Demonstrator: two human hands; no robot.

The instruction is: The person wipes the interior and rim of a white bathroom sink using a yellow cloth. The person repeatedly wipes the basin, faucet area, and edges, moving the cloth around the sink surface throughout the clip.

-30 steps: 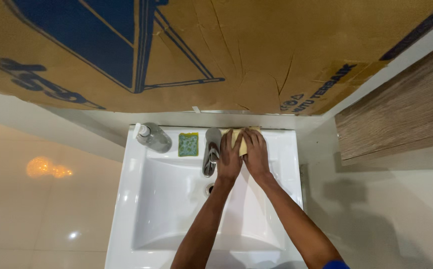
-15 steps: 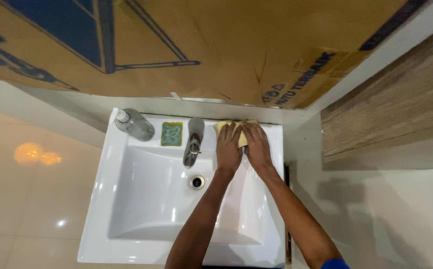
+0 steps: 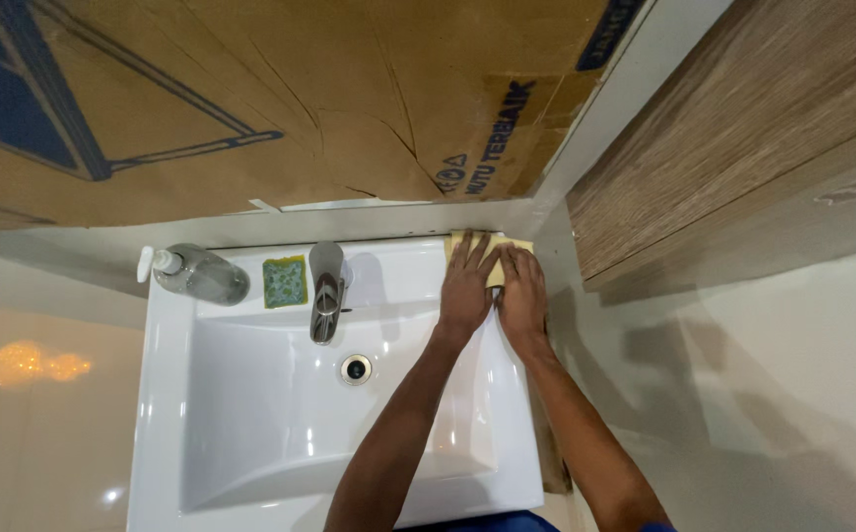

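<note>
Both of my hands press flat on a yellow cloth (image 3: 499, 254) at the back right corner of a white sink (image 3: 250, 394). My left hand (image 3: 465, 283) lies on the cloth's left part, fingers spread toward the wall. Beside it, my right hand (image 3: 524, 296) covers the cloth's right part near the sink's right edge. Most of the cloth is hidden under the hands.
A chrome tap (image 3: 326, 291) stands at the back middle, a green sponge (image 3: 285, 282) and a clear pump bottle (image 3: 196, 274) to its left. The drain (image 3: 355, 368) is in the basin. Cardboard (image 3: 250, 99) covers the wall behind; a wooden cabinet (image 3: 743, 128) stands at the right.
Both hands and the cloth have slid right along the sink's back rim, from beside the tap to the back right corner. The camera view has shifted as well.
</note>
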